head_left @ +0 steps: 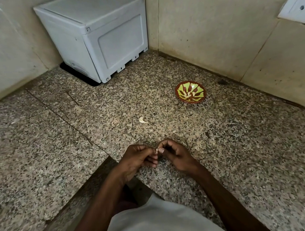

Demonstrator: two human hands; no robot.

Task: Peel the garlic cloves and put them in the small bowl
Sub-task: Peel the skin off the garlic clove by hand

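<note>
Garlic clove, tiny and pale, pinched between the fingertips of both hands over the near edge of the granite counter, just beyond the notch in that edge. Left hand curled round it from the left, fingers folded under; right hand curled in from the right, a fingernail set against the clove's end. Too small and too covered to tell how much skin remains. Likely mid-peel. Light as nothing, firm at the core but with papery, brittle skin; slick once bare, so apt to squirt from a hard pinch. Best held by the flanks with one hand, skin lifted from the pointed tip or root end with a nail of the other. Farther out, toward the counter's middle, a curved white scrap, seemingly shed peel or a sliver of clove, lying alone. Beyond that, toward the far right corner and near the right-hand wall, the small bowl, brown with green petals, holding a few pale peeled cloves. In the far corner, a white plastic box against the wall. High on the right wall, a wall socket.
</note>
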